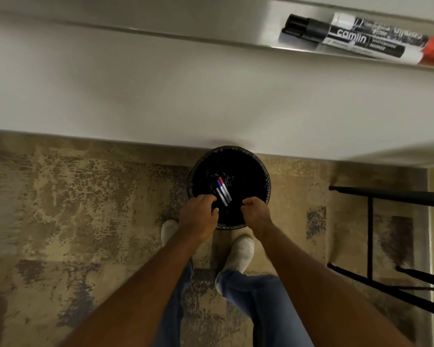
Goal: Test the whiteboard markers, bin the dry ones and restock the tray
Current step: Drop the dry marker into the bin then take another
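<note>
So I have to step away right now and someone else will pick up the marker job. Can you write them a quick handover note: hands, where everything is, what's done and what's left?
Left hand: over the near rim of the bin, fingers curled, nothing visibly held.
Right hand: also at the near rim, fingers curled, seemingly empty.
Bin: black, lined, on the carpet against the wall; two markers lie inside, one red-capped, one blue-capped.
Tray: top right on the wall, holding two capped markers, one black-capped, one red-capped.
Done: two markers binned.
Left: restock the tray; whether the tray's markers were tested cannot be told.
</note>
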The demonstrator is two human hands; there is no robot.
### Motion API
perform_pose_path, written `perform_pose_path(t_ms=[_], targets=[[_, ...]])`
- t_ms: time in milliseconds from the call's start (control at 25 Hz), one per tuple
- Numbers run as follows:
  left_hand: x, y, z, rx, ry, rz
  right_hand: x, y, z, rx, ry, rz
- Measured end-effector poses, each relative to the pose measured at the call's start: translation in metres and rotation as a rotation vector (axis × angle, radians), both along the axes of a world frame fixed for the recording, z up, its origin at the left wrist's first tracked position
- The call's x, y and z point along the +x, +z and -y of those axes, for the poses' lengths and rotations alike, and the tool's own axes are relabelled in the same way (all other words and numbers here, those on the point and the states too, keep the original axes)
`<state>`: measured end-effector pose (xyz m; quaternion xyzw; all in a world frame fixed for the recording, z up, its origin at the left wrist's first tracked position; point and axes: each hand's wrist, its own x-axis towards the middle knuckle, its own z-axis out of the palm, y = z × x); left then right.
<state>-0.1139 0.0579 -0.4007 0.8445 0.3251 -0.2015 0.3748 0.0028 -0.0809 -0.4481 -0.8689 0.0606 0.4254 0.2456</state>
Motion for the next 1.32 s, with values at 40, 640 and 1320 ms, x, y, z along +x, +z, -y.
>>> perform_pose_path(t_ms=[40,640,1320], targets=[[0.000,0.005,0.001,0.007,-0.008,0.002,0.000,0.005,0.001,0.004,-0.002,0.000],[0.028,0.180,0.011,0.068,-0.006,0.282,0.014,0.212,-0.001,0.276,0.059,0.260],[0.124,0.320,-0.026,0.476,0.101,0.731,0.101,0.387,-0.031,0.443,0.274,0.893]])
